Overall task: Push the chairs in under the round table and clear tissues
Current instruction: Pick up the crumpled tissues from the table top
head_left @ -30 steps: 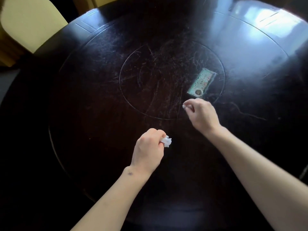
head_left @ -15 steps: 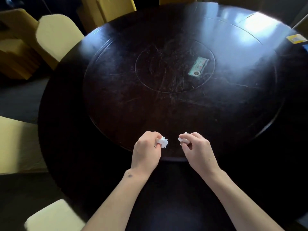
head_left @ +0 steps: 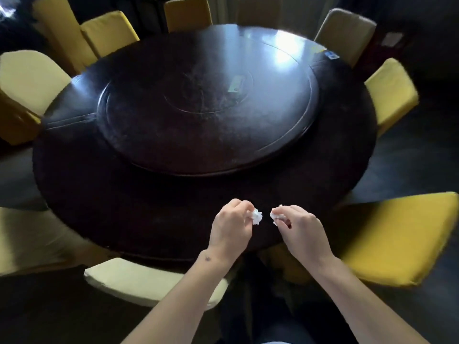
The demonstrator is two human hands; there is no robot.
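turntable (head_left: pixel 173 135): dark, round | card (head_left: pixel 236 83): pale green, on turntable | sticker (head_left: pixel 331 55): blue

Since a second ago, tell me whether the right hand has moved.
Yes. The right hand pulled back from beside the green card, toward the table's near edge, now close to the left hand.

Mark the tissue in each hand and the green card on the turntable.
left-hand tissue (head_left: pixel 256 217), head view, on the crumpled wad beyond the fingers.
right-hand tissue (head_left: pixel 275 215), head view, on the white wad at the fingertips.
green card (head_left: pixel 237 83), head view, on its middle.
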